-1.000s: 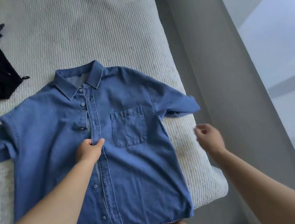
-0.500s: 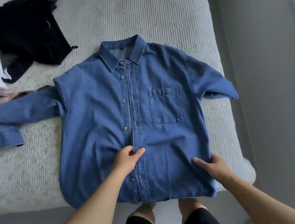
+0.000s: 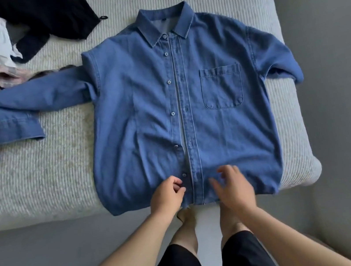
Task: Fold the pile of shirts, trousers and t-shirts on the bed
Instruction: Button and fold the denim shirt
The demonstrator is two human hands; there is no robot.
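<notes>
Now both hands sit at the shirt [image 3: 189, 112] hem on the bed's [image 3: 39, 183] near edge, collar pointing away: left hand [image 3: 165, 196] pinching the placket, right hand [image 3: 233, 184] loose-fingered just beside it.

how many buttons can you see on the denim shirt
5 down the placket: at the collar, upper chest, mid chest, level with the pocket bottom, near the hem. More may hide under the left hand.

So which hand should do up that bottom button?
Probably the left hand. Its fingers already pinch the shirt at the front edge right beside the lowest button. The right hand is over the other side of the front strip, fingers loose, better placed to steady the cloth.
</notes>
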